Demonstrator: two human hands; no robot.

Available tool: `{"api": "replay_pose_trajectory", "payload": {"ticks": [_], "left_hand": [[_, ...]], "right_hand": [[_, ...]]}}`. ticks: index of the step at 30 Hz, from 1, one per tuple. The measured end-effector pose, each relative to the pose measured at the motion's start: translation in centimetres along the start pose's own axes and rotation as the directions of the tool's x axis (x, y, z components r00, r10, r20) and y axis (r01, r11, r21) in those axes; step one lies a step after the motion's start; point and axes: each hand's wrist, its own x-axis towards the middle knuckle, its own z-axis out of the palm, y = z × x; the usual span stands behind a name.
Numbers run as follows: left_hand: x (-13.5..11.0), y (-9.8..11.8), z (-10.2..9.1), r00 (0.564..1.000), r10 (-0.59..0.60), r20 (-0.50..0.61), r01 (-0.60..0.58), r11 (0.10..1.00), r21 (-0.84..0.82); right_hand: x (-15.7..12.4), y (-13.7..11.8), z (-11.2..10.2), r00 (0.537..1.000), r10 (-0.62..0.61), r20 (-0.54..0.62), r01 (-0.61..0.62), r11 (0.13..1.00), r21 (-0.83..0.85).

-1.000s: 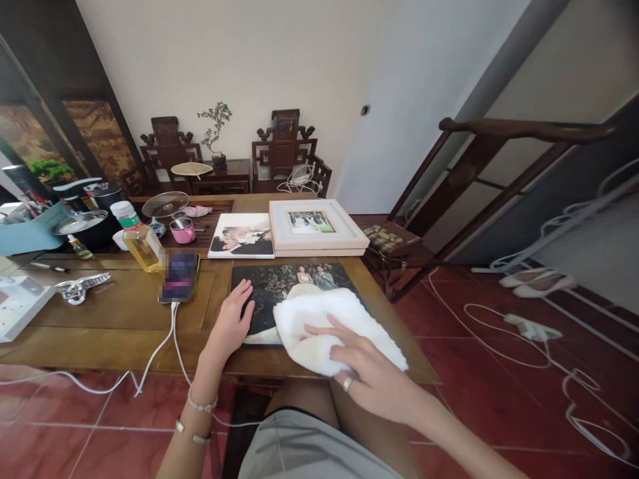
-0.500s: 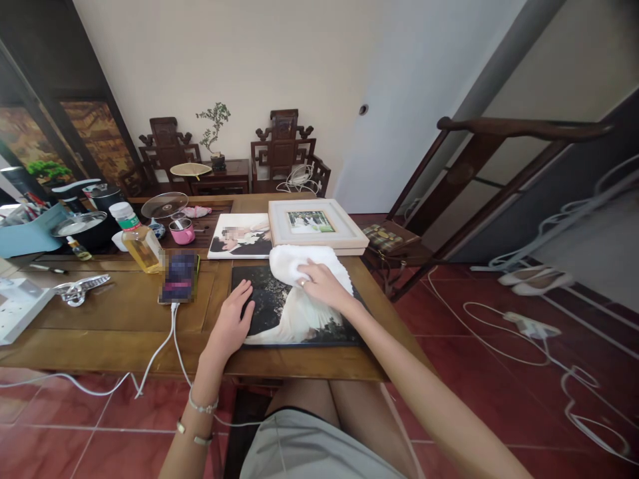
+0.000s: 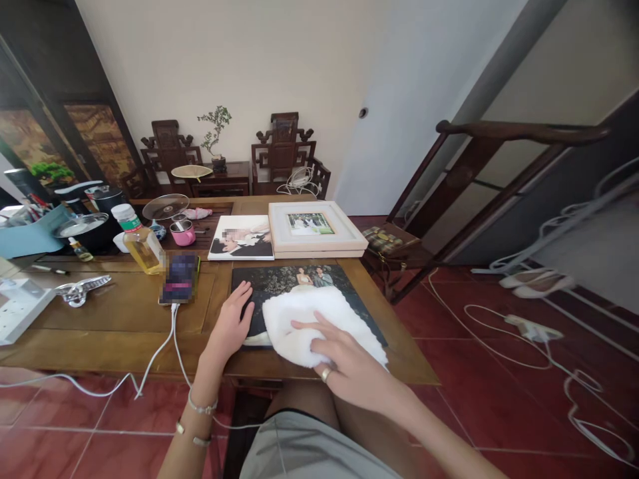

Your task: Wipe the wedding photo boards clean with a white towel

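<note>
A photo print (image 3: pixel 279 283) lay at the near edge of the table (image 3: pixel 114 313), with a towel (image 3: pixel 309 316) on its near half. The left hand (image 3: pixel 230 327) lay flat on its left edge and the right hand (image 3: pixel 352 366) rested on the towel. A phone (image 3: pixel 180 278) lay left of the print; behind it sat a second photo print (image 3: pixel 242 236) and, right of that, a framed photo (image 3: pixel 312 226).

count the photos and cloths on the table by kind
unframed photo panels: 2
framed photos: 1
white towels: 1
total: 4
</note>
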Motion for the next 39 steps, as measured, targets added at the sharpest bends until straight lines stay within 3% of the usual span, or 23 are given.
{"api": "replay_pose_trajectory", "payload": {"ticks": [3, 10, 13, 17, 24, 28, 32, 39], "left_hand": [[0.0, 0.0, 0.0, 1.000, 0.002, -0.005, -0.002, 1.000, -0.010], [0.1, -0.2, 0.0, 1.000, 0.021, -0.020, -0.022, 0.999, -0.031], [0.1, -0.2, 0.0, 1.000, 0.016, -0.020, -0.017, 0.999, -0.035], [0.1, -0.2, 0.0, 1.000, 0.015, -0.021, -0.016, 0.999, -0.034], [0.1, -0.1, 0.0, 1.000, 0.010, -0.006, -0.010, 1.000, -0.013], [0.1, -0.1, 0.0, 1.000, 0.005, -0.015, -0.005, 1.000, -0.015], [0.2, -0.2, 0.0, 1.000, 0.008, -0.009, -0.008, 1.000, -0.004], [0.2, -0.3, -0.1, 1.000, 0.018, -0.008, -0.017, 1.000, 0.012]], "right_hand": [[2.4, 1.4, -0.2, 0.999, 0.023, -0.023, -0.023, 0.999, 0.025], [11.1, 6.7, -0.4, 0.986, 0.102, -0.129, -0.101, 0.995, 0.014], [13.1, 7.5, -0.5, 0.980, 0.120, -0.156, -0.121, 0.993, 0.002], [12.0, 5.9, 0.2, 0.978, 0.118, -0.172, -0.125, 0.992, -0.032], [3.2, 0.7, 1.7, 0.998, -0.007, -0.070, 0.006, 1.000, -0.009], [0.3, -0.4, 1.8, 0.999, -0.043, -0.027, 0.043, 0.999, 0.008], [1.4, 0.3, 1.2, 0.999, -0.048, -0.024, 0.048, 0.999, 0.016], [8.8, 3.8, 0.5, 0.991, 0.049, -0.124, -0.058, 0.996, -0.075]]}}
